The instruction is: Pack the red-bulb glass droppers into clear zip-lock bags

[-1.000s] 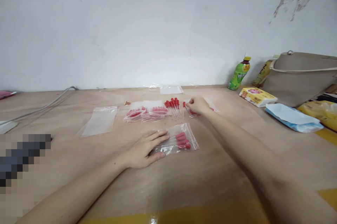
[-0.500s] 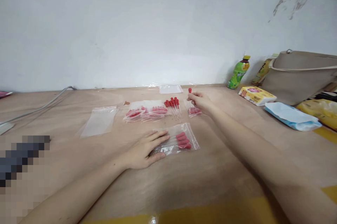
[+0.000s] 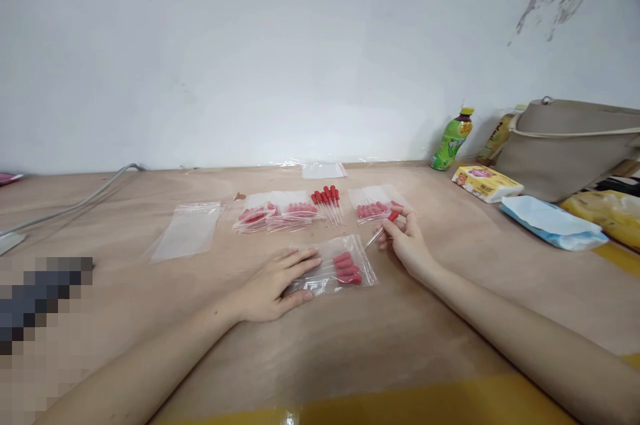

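My left hand lies flat, fingers spread, on the left part of a clear zip bag. Inside that bag are several droppers with red rubber bulbs, side by side, their stems partly under my fingers. My right hand pinches one glass dropper by its red bulb; the thin tip slants down-left toward the bag's open-looking right end. Beyond the bag lies a loose bunch of red-bulbed droppers. Filled zip bags overlap to its left, and another filled bag lies to its right.
An unfilled zip bag lies at left, and more flat bags rest by the wall. On the right stand a green drink bottle, a tissue pack, a blue-white packet and a grey bag. A cable runs at far left.
My right hand has come nearer and to the right, from above the right-hand filled bag to beside the front bag, tilting the dropper it holds. My left hand has stayed in place.
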Available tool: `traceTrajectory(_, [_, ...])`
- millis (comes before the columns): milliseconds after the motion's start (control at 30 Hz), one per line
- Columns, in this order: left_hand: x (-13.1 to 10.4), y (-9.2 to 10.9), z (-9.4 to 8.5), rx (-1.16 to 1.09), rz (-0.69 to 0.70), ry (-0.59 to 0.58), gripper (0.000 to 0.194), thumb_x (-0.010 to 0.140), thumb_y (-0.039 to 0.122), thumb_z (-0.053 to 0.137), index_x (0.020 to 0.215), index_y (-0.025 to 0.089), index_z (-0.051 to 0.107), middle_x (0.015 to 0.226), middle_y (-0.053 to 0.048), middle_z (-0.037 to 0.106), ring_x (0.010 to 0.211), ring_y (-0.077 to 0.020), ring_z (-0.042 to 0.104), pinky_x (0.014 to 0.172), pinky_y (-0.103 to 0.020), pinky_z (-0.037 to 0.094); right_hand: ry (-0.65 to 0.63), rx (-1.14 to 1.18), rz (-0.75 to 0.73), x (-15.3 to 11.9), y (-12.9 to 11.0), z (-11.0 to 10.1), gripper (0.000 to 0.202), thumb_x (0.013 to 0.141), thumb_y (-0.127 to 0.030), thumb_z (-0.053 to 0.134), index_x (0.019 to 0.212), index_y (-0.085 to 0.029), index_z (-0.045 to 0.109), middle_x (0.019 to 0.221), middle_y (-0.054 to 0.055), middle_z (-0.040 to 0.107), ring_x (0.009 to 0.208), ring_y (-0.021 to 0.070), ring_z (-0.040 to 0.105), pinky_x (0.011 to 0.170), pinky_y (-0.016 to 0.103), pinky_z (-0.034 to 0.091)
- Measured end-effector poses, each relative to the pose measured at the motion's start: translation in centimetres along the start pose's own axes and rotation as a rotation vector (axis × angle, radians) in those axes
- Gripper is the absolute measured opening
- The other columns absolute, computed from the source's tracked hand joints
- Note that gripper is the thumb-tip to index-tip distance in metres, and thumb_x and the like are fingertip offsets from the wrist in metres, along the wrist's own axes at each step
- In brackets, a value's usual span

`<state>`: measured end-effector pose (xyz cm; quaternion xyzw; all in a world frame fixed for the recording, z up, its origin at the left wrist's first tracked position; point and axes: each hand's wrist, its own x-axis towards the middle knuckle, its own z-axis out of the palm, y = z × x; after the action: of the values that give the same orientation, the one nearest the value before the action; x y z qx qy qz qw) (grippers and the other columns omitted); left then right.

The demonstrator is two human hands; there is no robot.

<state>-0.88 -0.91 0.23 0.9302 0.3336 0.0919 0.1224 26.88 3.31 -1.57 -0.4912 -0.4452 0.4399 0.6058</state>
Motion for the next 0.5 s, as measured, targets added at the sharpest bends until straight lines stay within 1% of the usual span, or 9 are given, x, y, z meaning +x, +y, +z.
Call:
traceTrajectory(100, [0.0,0.0,0.0,-0.002,0.006,0.003,0.052,0.089,0.042,0.042,0.137,0.028,0.028,0.143,-0.004,0.026,0.128,-0.0254,0.028,0.104,-0.045,0.025,0.004,0.061,0.041,-0.2,0.0,0.2,0.048,0.063,-0.041,0.064,0.096,-0.025,0.033,0.065,-0.007,0.053,0.051,0.0094,0.054,0.049,0.024,0.047])
traceTrajectory(167, [0.0,0.0,0.1,-0.006,0.000,0.009,0.053,0.089,0.043,0.042,0.137,0.027,0.026,0.143,-0.004,0.026,0.128,-0.0255,0.028,0.104,-0.045,0.025,-0.039,0.133,0.096,-0.6,0.1,0.4,0.043,0.065,-0.039,0.063,0.092,-0.025,0.033,0.065,-0.006,0.055,0.054,0.0108,0.058,0.055,0.027,0.050])
traceTrajectory(267, [-0.1,0.0,0.1,-0.026,-0.012,0.036,0.059,0.089,0.043,0.043,0.139,0.025,0.019,0.141,-0.007,0.030,0.126,-0.0257,0.031,0.103,-0.045,0.028,-0.130,0.202,0.167,-1.2,0.2,0.7,0.037,0.068,-0.038,0.063,0.088,-0.024,0.035,0.067,-0.005,0.057,0.059,0.0130,0.062,0.063,0.032,0.051])
traceTrajectory(367, [-0.1,0.0,0.1,-0.045,-0.002,0.058,0.062,0.088,0.043,0.043,0.140,0.024,0.015,0.140,-0.008,0.031,0.124,-0.0262,0.033,0.101,-0.044,0.030,-0.228,0.172,0.208,-1.6,0.2,0.6,0.037,0.065,-0.039,0.067,0.083,-0.023,0.039,0.069,-0.003,0.059,0.057,0.0124,0.061,0.059,0.030,0.051])
traceTrajectory(500, [0.0,0.1,0.0,-0.058,0.004,0.053,0.062,0.088,0.042,0.043,0.140,0.025,0.014,0.140,-0.008,0.031,0.123,-0.0264,0.034,0.100,-0.045,0.031,-0.414,0.034,0.231,-1.2,0.0,-0.1,0.036,0.061,-0.038,0.071,0.079,-0.019,0.047,0.061,-0.004,0.059,0.049,0.0076,0.055,0.047,0.021,0.044])
